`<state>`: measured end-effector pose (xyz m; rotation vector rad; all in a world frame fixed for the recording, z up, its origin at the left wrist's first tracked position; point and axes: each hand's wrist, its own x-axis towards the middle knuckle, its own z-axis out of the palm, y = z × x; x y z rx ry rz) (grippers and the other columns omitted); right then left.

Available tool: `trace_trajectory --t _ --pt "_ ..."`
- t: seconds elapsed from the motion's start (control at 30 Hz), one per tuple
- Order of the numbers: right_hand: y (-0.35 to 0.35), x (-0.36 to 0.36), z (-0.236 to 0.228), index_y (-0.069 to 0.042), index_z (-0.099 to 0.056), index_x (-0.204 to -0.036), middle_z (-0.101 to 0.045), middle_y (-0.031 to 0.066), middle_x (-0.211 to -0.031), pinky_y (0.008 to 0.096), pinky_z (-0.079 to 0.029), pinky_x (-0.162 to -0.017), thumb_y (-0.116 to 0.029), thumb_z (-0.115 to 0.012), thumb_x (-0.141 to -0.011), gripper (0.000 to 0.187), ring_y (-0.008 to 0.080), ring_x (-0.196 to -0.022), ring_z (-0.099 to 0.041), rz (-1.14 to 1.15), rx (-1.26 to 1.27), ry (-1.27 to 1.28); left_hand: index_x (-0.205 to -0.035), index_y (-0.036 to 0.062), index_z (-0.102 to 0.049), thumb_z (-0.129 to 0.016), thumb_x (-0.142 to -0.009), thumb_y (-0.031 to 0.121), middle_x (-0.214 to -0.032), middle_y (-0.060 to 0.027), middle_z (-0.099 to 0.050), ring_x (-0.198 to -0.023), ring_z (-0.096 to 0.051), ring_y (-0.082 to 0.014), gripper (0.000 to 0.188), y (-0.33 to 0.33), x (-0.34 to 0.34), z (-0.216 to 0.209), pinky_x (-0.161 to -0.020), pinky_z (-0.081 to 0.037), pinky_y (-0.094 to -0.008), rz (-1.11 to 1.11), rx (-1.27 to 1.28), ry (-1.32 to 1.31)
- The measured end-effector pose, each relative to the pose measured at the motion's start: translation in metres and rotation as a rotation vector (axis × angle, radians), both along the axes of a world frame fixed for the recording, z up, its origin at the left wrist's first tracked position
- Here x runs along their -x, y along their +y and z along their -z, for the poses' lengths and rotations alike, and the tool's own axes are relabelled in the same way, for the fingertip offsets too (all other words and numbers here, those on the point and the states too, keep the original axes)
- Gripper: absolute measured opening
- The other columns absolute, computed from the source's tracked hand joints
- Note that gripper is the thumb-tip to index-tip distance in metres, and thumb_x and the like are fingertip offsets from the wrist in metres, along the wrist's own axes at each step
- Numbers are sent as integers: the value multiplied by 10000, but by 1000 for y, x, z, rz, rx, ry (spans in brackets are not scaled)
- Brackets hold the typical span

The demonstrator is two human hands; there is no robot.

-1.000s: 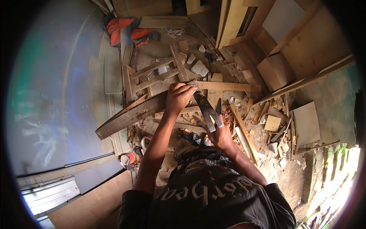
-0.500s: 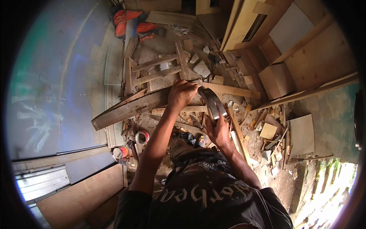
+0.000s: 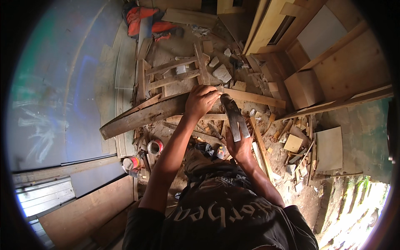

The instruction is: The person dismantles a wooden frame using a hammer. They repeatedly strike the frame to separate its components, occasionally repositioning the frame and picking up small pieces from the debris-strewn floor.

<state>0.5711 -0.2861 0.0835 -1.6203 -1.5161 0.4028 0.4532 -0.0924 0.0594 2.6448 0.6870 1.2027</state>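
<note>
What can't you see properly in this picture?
In the head view:
Right hand: grip partly hidden behind the hammer.
Wooden plank: part covered by the left hand.
Anything pinched there: too small to tell.
Blue-grey panel: left side lost in the dark rim.

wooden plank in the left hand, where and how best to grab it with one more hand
Probably by the free left end of the wooden plank, coming from the left and gripping across its long edges: that end juts well past the left hand, while the claw hammer crowds the right end.
</note>
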Motion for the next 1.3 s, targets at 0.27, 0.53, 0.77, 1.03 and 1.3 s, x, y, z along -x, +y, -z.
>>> trace_trajectory --t 0.27,0.53,0.77,1.03,1.3 --pt "8 2 -6 37 -412 -1177 -617 259 -706 523 -496 -501 -39 -627 -859 392 481 -616 -615 69 44 66 -926 100 -712 -705 -758 61 -939 13 -637 -871 -621 -193 172 1 1 2 -804 -455 -372 -43 -20 42" --pt "8 4 -11 5 -420 -1288 -649 224 -706 455 -501 -502 -72 -629 -890 457 404 -586 -651 116 113 174 -868 63 -688 -701 -771 72 -930 -7 -629 -858 -615 -210 99 0 0 -3 -812 -458 -372 -46 -23 50" --pt "11 1 -13 24 -566 -1067 -630 177 -724 426 -503 -542 -70 -609 -909 189 323 -603 -651 110 57 48 -899 67 -701 -732 -771 103 -944 -6 -628 -876 -615 -205 136 -1 -1 -3 -812 -466 -369 -50 -27 72" --pt "16 -1 -17 13 -580 -1058 -598 155 -693 413 -475 -552 -48 -592 -909 161 312 -604 -609 83 -168 -101 -960 138 -718 -726 -791 146 -924 15 -631 -872 -609 -193 170 -1 0 1 -825 -463 -359 -26 31 19" --pt "4 6 -23 20 -550 -1115 -622 145 -647 368 -473 -501 -138 -599 -942 240 236 -557 -646 162 70 241 -1048 80 -686 -705 -822 217 -1091 -30 -631 -962 -597 -241 265 1 3 -9 -880 -443 -406 -44 37 126"
